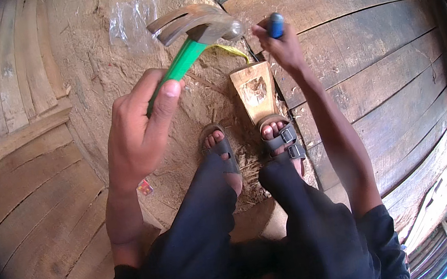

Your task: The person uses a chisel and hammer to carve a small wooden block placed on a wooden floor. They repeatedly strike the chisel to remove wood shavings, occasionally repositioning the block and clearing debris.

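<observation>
In my left hand [140, 128] is a claw hammer [185, 55], raised, its green handle slanting up to a metal head with the claw toward the left. My right hand [283, 47] is closed round a blue handle [275, 25] to the right of the hammer head; the rest of that tool is hidden, so its kind cannot be told. Below and between the hands lies a tapered wooden block [255, 93] with a rough hollow cut in its upper face. My right sandalled foot [280, 137] is against its near end. Neither tool touches the block.
Wooden planks [355, 71] line the right side, and more boards [31, 181] lie to the left. Clear crumpled plastic [134, 20] rests on the sandy ground beyond the hammer. A yellow strip [230, 49] lies behind the block. Wood chips [251, 171] are scattered between my feet.
</observation>
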Available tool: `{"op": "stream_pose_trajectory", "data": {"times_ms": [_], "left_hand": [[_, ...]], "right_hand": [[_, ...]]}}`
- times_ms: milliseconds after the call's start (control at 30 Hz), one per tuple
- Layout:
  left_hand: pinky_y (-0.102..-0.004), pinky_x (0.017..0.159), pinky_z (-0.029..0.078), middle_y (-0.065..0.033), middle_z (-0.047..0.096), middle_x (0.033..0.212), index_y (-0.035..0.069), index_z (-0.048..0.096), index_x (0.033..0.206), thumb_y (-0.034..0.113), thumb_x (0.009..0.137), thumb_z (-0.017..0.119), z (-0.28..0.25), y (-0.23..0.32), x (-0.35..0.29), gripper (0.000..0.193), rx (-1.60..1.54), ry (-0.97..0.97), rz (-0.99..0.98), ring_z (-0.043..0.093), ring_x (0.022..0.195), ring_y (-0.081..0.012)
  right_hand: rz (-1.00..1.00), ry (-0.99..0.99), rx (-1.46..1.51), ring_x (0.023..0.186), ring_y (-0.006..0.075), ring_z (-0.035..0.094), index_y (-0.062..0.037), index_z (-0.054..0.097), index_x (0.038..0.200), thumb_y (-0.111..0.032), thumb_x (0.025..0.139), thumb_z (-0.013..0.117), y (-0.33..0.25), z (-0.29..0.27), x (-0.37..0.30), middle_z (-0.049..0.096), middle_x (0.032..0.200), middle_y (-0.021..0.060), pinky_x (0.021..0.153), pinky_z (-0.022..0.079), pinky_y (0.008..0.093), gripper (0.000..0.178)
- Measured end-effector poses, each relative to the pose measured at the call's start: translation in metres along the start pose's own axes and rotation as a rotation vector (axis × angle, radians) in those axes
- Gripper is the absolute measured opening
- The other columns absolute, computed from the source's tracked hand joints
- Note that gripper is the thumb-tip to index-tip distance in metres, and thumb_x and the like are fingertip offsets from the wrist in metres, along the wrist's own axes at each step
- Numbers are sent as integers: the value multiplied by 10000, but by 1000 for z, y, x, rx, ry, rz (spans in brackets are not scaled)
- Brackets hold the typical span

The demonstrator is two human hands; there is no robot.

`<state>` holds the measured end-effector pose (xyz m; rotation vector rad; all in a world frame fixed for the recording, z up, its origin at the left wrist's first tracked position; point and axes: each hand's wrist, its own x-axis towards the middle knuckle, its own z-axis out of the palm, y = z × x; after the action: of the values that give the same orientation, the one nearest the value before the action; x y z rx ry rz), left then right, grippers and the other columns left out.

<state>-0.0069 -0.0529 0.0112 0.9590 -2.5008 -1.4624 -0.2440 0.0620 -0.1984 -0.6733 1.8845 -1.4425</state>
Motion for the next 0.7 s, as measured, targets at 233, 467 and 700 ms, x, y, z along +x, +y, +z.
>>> {"op": "stream_pose_trajectory", "data": {"times_ms": [233,467,700], "left_hand": [[-180,451,260,76,406,672,96,497,930,396,989,572,9,-67,-23,316,-174,37,-183,336,527,8],[-180,426,269,77,393,646,107,478,917,386,1000,557,30,-96,-41,302,-342,39,-320,336,492,6],[-180,420,277,74,401,649,108,472,913,385,1005,546,33,-111,-49,301,-335,45,-336,349,490,5]], "right_hand": [[-357,-298,-538,1095,310,621,-53,666,1125,-67,843,662,7,-16,-35,637,1182,161,943,500,412,282],[-288,-381,-752,1029,349,628,-76,652,1126,-152,821,737,46,-2,-36,659,1094,154,874,513,422,325],[-285,-343,-596,812,362,654,-73,653,1054,-234,845,733,51,1,-33,641,881,167,705,525,446,275]]}}
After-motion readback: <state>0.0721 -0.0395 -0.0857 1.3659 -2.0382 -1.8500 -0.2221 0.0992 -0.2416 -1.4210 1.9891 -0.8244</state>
